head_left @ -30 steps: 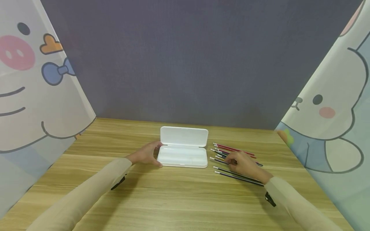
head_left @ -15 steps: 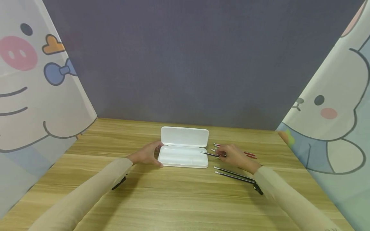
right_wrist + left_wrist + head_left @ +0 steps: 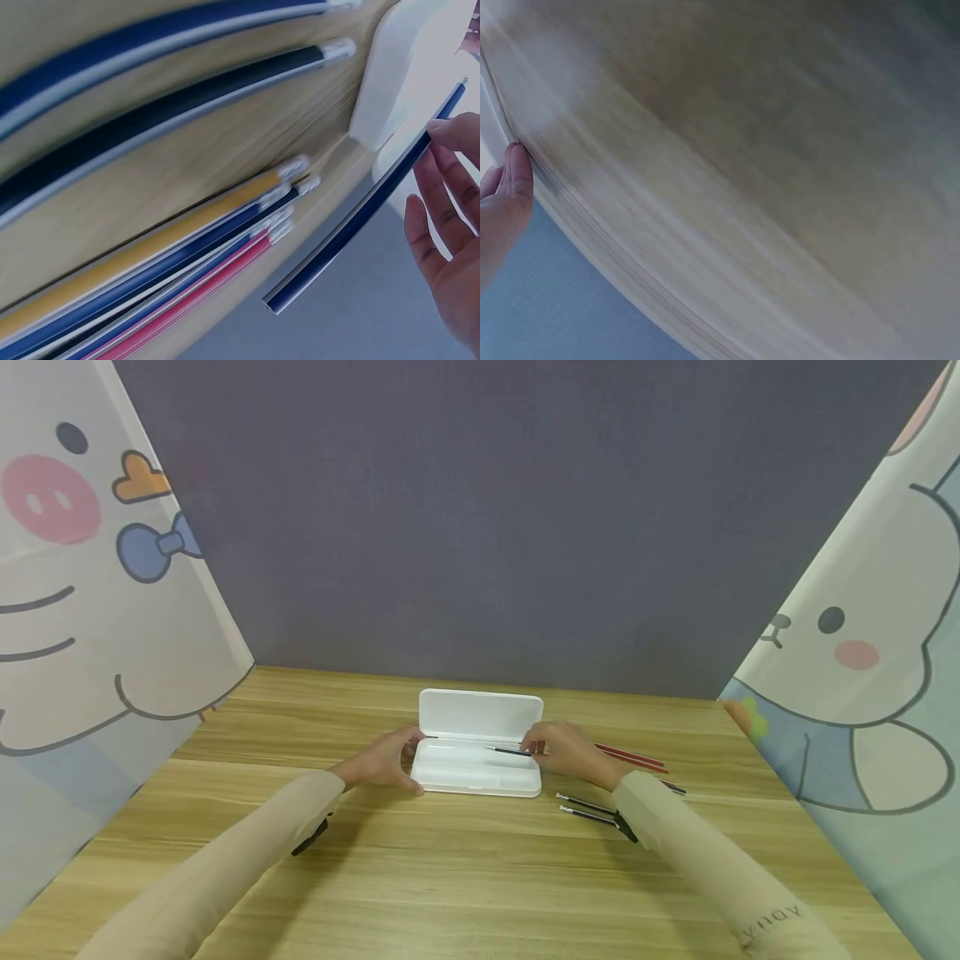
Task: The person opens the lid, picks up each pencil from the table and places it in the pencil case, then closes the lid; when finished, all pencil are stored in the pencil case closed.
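White case (image 3: 457, 771), lid (image 3: 480, 714) raised, sits centrally, its left end touched by the left hand (image 3: 381, 762), spread wide; over its right half the right hand (image 3: 564, 747) pinches a blue pencil (image 3: 510, 751); farther right lie other pencils (image 3: 630, 754).

A screened-off workspace, building unclear: the wooden table (image 3: 450, 877) has a grey panel (image 3: 480, 527) behind it, a pig-print sheet (image 3: 60, 693) to its left, a cartoon-animal sheet (image 3: 862, 710) to its right.

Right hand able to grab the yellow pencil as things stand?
Probably not yet: the right hand is pinching a blue pencil over the open white pencil case. Nothing seems to lie over the yellow pencil, though.
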